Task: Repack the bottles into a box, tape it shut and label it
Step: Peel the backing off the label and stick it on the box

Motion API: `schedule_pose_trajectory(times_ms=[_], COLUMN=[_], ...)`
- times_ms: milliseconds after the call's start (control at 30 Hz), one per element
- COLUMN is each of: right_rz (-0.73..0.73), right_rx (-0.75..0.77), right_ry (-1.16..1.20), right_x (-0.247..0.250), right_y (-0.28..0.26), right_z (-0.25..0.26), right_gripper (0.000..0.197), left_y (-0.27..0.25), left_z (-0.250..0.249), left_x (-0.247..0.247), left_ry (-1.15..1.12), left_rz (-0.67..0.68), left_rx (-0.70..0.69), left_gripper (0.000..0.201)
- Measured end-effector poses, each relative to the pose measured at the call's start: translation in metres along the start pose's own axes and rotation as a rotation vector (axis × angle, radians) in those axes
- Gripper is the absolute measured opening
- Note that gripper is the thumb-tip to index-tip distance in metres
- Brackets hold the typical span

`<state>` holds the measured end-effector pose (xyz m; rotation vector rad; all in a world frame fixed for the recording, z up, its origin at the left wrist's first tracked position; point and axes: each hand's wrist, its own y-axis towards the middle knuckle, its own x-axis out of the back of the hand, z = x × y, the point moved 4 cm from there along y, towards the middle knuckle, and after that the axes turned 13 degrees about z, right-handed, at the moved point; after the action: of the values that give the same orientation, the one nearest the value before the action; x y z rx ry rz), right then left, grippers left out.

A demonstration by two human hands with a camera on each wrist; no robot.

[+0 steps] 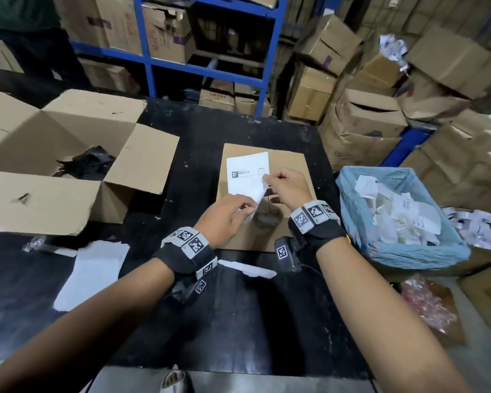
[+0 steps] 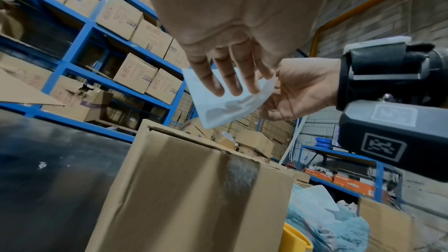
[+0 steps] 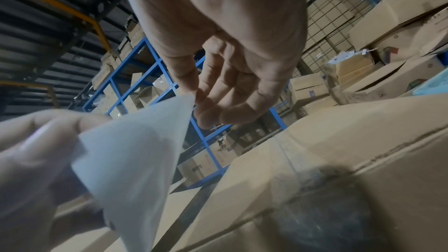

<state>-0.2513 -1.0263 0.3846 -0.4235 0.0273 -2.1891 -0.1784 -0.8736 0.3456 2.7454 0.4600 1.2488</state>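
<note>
A closed cardboard box [image 1: 292,171] sits in the middle of the black table [image 1: 238,321]. Just above its top I hold a white label sheet [image 1: 245,171] with a printed code facing up. My left hand [image 1: 248,209] pinches the sheet's near corner. My right hand [image 1: 267,180] pinches its right edge between thumb and fingertips, and the paper curls up between the two hands. The left wrist view has my left fingers [image 2: 230,83] lying against the sheet [image 2: 225,108] above the box [image 2: 194,189]. Seen from the right wrist, my right hand [image 3: 196,97] nips the sheet's tip [image 3: 135,150]. No bottles are visible.
A large open box [image 1: 68,154] with black plastic inside stands at the left. A blue-lined bin [image 1: 360,222] of paper scraps is at the right table edge. Loose white sheets [image 1: 94,273] and a strip [image 1: 247,269] lie near me. Blue shelving [image 1: 204,66] and stacked cartons stand behind; a person [image 1: 26,24] is at far left.
</note>
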Motion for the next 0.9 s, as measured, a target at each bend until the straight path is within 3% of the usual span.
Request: schedule_pose_trajectory(times_ms=[100, 167, 267, 333, 467, 733, 900], right_rz=[-0.044, -0.049, -0.044, -0.051, -0.073, -0.036, 0.037], right_rx=[0.023, 0.038, 0.065, 0.067, 0.008, -0.098, -0.17], right_ry=[-0.017, 0.029, 0.05, 0.043, 0.037, -0.176, -0.302], right_x=[0.001, -0.001, -0.005, -0.009, -0.017, -0.015, -0.01], right_y=[0.006, 0.009, 0.018, 0.028, 0.05, 0.087, 0.106], right_z=[0.006, 0.014, 0.021, 0.022, 0.013, -0.007, -0.014], right_gripper=[0.015, 0.016, 0.018, 0.019, 0.017, 0.006, 0.012], left_y=[0.002, 0.005, 0.018, 0.03, 0.05, 0.078, 0.091], left_z=[0.008, 0.017, 0.047, 0.066, 0.086, 0.118, 0.127], left_x=[0.018, 0.035, 0.059, 0.067, 0.077, 0.061, 0.056], left_ry=[-0.049, -0.063, -0.155, -0.265, -0.292, -0.318, -0.269], left_rz=[-0.02, -0.112, -0.253, -0.235, -0.187, -0.097, -0.081], left_rx=[0.026, 0.063, 0.268, 0.359, 0.366, 0.527, 0.6], left_gripper=[0.036, 0.032, 0.024, 0.021, 0.01, 0.014, 0.015])
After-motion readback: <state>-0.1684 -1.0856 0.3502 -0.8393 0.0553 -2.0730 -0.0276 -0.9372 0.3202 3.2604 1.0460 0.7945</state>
